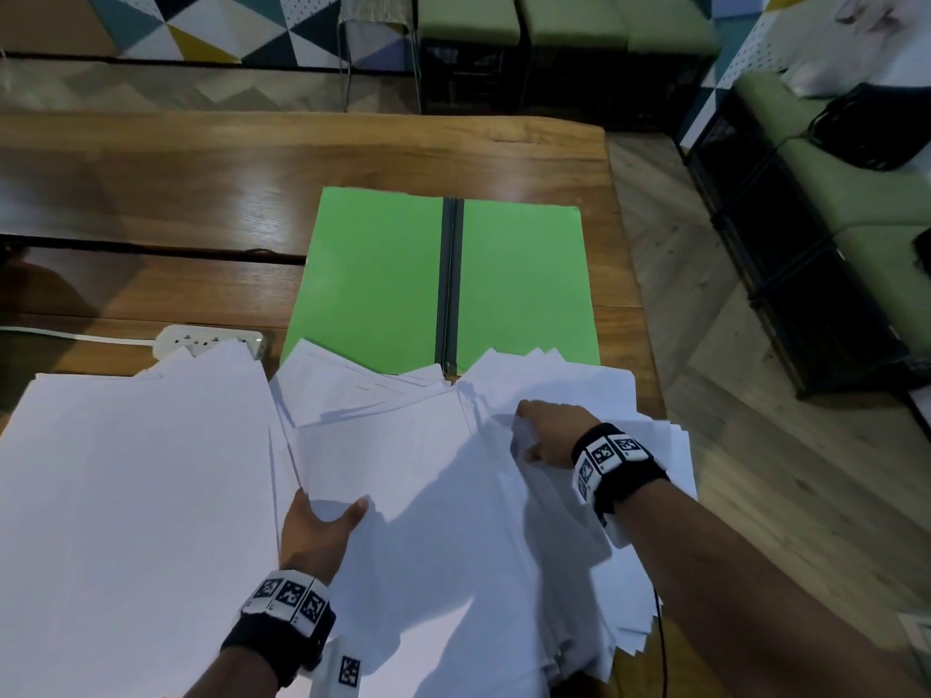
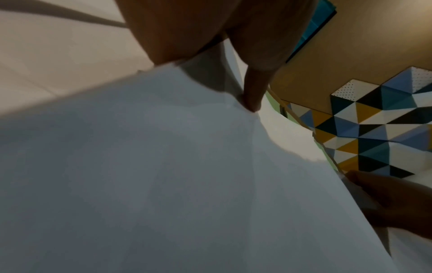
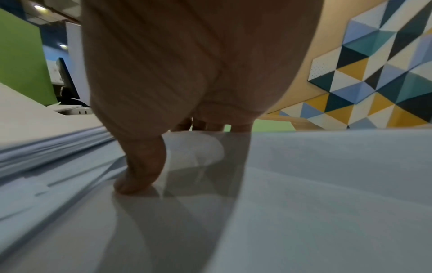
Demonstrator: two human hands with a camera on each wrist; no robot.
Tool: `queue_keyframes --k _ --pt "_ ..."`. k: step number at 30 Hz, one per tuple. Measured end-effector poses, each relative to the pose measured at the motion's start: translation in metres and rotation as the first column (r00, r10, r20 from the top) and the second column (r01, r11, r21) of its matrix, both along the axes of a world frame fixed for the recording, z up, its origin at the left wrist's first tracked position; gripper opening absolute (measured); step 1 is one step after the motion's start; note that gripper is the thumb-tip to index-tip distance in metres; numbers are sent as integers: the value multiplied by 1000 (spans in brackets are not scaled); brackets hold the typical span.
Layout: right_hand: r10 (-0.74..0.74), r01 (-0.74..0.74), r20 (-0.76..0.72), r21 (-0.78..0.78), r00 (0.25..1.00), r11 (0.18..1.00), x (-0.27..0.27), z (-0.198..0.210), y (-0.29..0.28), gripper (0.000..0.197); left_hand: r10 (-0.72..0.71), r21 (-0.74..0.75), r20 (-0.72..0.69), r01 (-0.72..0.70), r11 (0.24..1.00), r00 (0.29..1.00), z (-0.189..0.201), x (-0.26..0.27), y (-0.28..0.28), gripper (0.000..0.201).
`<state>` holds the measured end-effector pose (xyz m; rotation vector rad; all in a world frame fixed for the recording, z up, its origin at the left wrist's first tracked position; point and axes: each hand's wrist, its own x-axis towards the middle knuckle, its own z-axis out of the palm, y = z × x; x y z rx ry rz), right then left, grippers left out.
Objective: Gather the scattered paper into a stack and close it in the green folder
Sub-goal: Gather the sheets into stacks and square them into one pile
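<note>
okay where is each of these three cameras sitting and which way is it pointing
Head: above, looking down at green folder, paper; left hand, right hand show.
Left wrist: along thumb over paper toward patterned wall.
Right wrist: along thumb on paper.
Shared: paper, wall.

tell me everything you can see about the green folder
The green folder lies open and flat on the wooden table, beyond the paper. It looks like thin bright green card: two plain panels joined by a dark grey spine strip running down the middle. Nothing lies on the visible panels. Its near edge is covered by the fanned white sheets, which overlap both panels. Neither of the hands touches it. A white power strip sits just off its near left corner.
</note>
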<state>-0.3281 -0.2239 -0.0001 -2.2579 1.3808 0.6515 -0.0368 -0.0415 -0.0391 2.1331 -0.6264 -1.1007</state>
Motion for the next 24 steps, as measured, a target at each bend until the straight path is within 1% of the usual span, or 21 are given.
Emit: queue_keyframes --k 2,5,7,10,13,14,16,18,21,22,24 --pt "7 -7 -40 5 999 1000 -3 3 3 52 -1 37 2 1 999 1000 -7 4 -1 70" --pt "-43 43 -25 3 999 999 -11 18 3 53 -11 36 -8 12 999 1000 -12 8 -4 67" --pt "-86 86 -10 -29 996 996 -21 33 -1 54 -17 32 -3 17 999 1000 -11 9 -6 63" --pt "-215 219 41 -129 976 967 -43 63 -10 53 -12 21 -13 12 1000 1000 -9 9 -8 55" --pt "-356 373 121 -177 927 911 -66 96 -13 53 -2 28 -24 3 1000 1000 -7 9 -9 53" --pt "-397 423 162 -183 903 887 -74 105 -13 53 -4 31 -29 5 1000 1000 -7 10 -9 52" --pt "-483 540 278 -188 831 820 -90 121 -11 52 -8 33 -32 9 999 999 -6 10 -10 51" --pt "-514 614 401 -176 758 769 -101 134 -8 46 -19 36 -30 20 999 999 -4 10 -10 52" --pt "-497 656 566 -108 658 747 -99 151 9 28 -26 16 -6 26 1000 1000 -1 7 -9 54" --pt "-509 673 606 -59 611 738 -94 152 16 26 -26 10 0 26 1000 1000 2 5 -8 55" --pt "-512 672 673 30 533 740 -78 142 32 27 -15 -6 0 15 1000 1000 7 2 -7 56"
